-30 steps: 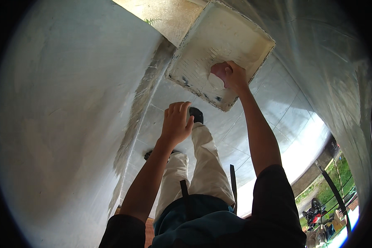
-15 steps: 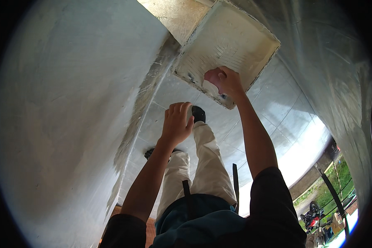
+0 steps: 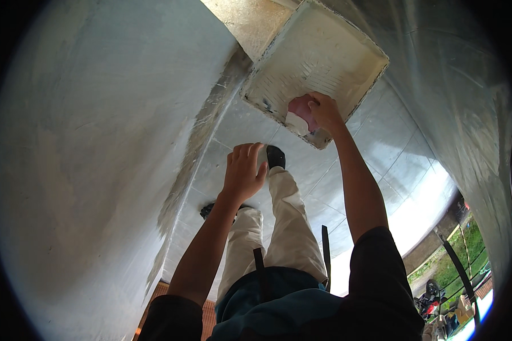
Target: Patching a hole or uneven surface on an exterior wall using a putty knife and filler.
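Observation:
My right hand is closed on a reddish flat pad and reaches into a paint tray. The pad's lower side is covered in something white, and its exact kind is hard to make out. Ribs run across the tray's sloping bottom, and dried paint crusts its rim. My left hand hangs over the floor near my shoe, its fingers bent a little and the thumb apart, with nothing visible in it.
A large grey wall rises on the left, with a smeared strip along its foot. Grey tiles cover the floor below me. Clear plastic sheeting hangs on the right. Grass and a motorbike show at the lower right.
My right hand has shifted slightly to the right with the reddish pad, inside the tray. My left hand stays nearly where it was.

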The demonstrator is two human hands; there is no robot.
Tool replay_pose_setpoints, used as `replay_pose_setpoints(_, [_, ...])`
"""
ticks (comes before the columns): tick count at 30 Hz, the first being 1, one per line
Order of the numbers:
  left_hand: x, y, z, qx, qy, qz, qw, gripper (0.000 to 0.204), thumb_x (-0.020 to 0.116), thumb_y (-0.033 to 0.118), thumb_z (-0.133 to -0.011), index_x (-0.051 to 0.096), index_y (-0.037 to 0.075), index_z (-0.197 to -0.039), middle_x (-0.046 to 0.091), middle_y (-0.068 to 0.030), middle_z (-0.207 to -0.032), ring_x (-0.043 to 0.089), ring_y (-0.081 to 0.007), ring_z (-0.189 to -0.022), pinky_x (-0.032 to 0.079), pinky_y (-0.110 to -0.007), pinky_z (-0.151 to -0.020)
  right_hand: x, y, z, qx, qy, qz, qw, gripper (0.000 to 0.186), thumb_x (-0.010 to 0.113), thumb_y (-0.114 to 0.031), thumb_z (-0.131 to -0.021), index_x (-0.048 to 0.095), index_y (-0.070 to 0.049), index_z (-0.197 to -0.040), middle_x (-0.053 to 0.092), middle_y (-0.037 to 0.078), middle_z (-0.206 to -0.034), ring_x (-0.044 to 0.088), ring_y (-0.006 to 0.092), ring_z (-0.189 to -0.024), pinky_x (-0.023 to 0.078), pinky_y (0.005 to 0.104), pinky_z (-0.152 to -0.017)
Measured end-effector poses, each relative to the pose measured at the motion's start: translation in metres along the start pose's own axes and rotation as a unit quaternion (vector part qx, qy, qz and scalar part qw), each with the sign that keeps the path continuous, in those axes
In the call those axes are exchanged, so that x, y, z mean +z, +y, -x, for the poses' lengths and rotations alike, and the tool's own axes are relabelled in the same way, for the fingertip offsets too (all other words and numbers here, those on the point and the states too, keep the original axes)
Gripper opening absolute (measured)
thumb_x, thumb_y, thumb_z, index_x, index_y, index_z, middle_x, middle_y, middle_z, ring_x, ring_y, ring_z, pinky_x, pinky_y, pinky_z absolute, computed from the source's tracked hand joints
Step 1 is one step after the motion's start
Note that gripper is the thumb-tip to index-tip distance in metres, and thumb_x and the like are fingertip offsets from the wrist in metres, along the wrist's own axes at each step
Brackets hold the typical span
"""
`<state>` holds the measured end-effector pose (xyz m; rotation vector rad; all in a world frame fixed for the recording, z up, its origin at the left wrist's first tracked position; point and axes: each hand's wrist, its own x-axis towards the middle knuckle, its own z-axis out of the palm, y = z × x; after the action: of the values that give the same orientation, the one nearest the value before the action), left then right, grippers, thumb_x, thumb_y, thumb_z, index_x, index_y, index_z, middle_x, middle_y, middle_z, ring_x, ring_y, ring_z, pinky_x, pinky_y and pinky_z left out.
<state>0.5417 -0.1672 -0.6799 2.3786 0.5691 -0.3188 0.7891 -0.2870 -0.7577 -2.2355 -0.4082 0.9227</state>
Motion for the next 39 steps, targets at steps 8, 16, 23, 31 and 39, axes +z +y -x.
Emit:
replay_pose_setpoints(8, [-0.001, -0.002, 0.002, 0.000, 0.003, -0.008, 1.000, 0.049, 0.064, 0.015, -0.088, 0.046, 0.006, -0.132, 0.053, -0.0147, -0.129, 0.046, -0.0338, -0.124, 0.035, -0.048, -0.103, -0.003, 0.012, 0.004, 0.026, -0.021, -0.039, 0.999, 0.035, 0.058, -0.014, -0.086, 0.066, -0.001, -0.118, 0.068, 0.026, -0.112, 0.066, 0.0379, -0.106, 0.050, 0.0395, -0.093])
replay_pose_setpoints(16, [-0.025, -0.005, 0.006, 0.016, 0.039, -0.037, 0.998, 0.047, 0.063, 0.018, -0.089, 0.047, 0.006, -0.132, 0.052, -0.0140, -0.128, 0.046, -0.0323, -0.125, 0.036, -0.047, -0.102, -0.003, -0.016, 0.033, 0.095, -0.074, -0.182, 0.976, 0.025, 0.053, -0.007, -0.094, 0.064, 0.003, -0.114, 0.068, 0.011, -0.097, 0.062, 0.0157, -0.085, 0.050, 0.0300, -0.077])
replay_pose_setpoints(23, [-0.074, 0.001, 0.017, 0.027, 0.115, -0.067, 0.991, 0.048, 0.064, 0.015, -0.086, 0.049, 0.005, -0.130, 0.053, -0.0138, -0.127, 0.046, -0.0323, -0.125, 0.036, -0.047, -0.102, 0.006, -0.045, 0.053, 0.066, -0.060, -0.329, 0.940, 0.023, 0.053, -0.006, -0.095, 0.063, 0.005, -0.113, 0.067, 0.010, -0.096, 0.062, 0.0147, -0.083, 0.050, 0.0292, -0.074])
replay_pose_setpoints(31, [-0.144, 0.003, 0.069, 0.089, 0.257, -0.147, 0.951, 0.042, 0.065, 0.011, -0.083, 0.052, 0.006, -0.123, 0.055, -0.0114, -0.120, 0.047, -0.0310, -0.119, 0.039, -0.046, -0.098, 0.005, -0.128, 0.118, 0.005, -0.163, -0.558, 0.813, 0.022, 0.044, -0.006, -0.103, 0.051, -0.003, -0.122, 0.061, 0.012, -0.117, 0.064, 0.0197, -0.101, 0.054, 0.0370, -0.085])
replay_pose_setpoints(39, [-0.237, 0.014, 0.150, 0.191, 0.393, -0.250, 0.864, 0.036, 0.064, 0.006, -0.079, 0.058, 0.007, -0.115, 0.057, -0.0087, -0.111, 0.051, -0.0282, -0.113, 0.040, -0.044, -0.095, 0.016, -0.219, 0.216, -0.131, -0.193, -0.610, 0.757, 0.031, 0.044, 0.002, -0.098, 0.048, -0.001, -0.129, 0.058, 0.013, -0.126, 0.061, 0.0220, -0.114, 0.052, 0.0369, -0.099])
